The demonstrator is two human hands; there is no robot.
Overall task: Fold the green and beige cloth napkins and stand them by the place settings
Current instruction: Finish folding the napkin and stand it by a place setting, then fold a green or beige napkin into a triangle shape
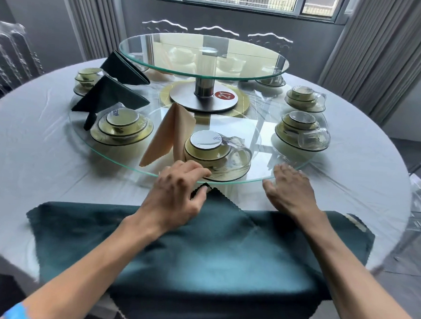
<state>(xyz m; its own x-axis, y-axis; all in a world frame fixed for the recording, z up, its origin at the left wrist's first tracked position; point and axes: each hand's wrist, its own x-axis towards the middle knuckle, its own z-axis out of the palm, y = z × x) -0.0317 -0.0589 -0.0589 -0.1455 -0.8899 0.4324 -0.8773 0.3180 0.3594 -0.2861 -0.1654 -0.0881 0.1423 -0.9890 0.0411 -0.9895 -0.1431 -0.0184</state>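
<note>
Left hand (175,196) pinches the peak of a green napkin (200,246) lying flat under both forearms; right hand (289,190) rests open. Beyond the hands stand two green napkins (110,95) and one beige (167,135); settings right of the hands lack napkins.

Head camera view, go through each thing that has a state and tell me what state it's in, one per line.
Green napkin: flat on the table, partly folded to a point.
Beige napkin: folded, standing.
Two dark green napkins: folded, standing.
Left hand: fingers pinch the green napkin's tip.
Right hand: open, holding nothing.
Cups: upside down on stacked dishes.
</note>
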